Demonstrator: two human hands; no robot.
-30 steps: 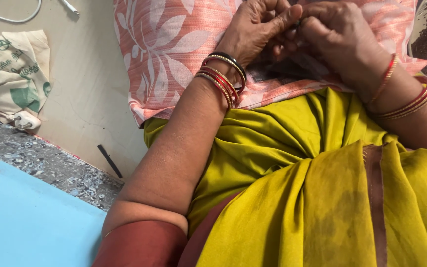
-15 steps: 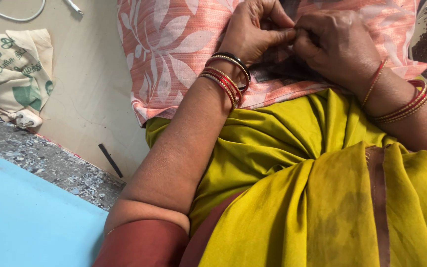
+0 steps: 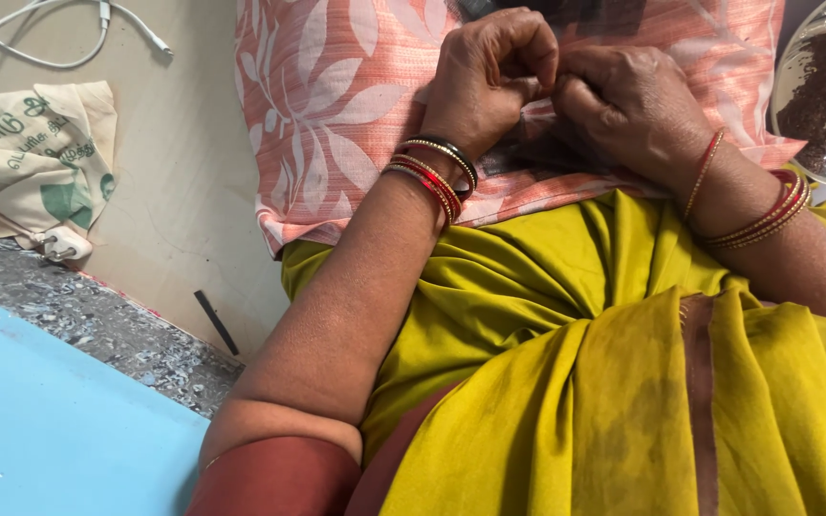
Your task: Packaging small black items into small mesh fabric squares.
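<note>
While both wrists bend inward, the left hand [image 3: 489,81] and right hand [image 3: 628,105] meet, fingers curled, pinching the pink cushion [image 3: 336,115].

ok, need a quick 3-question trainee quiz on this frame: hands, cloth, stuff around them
1. True or false: both hands pinch at the pink leaf-patterned cloth.
2. Which lies left of that cloth? A) cream printed fabric bag B) blue bucket C) wooden spoon
3. Fill in: the round metal bowl at top right holds something dark and ____.

Key:
1. True: left hand and right hand meet, fingers curled, on the cloth.
2. A, the cream printed fabric bag, below the white cable.
3. Grainy: see round metal bowl.
</note>
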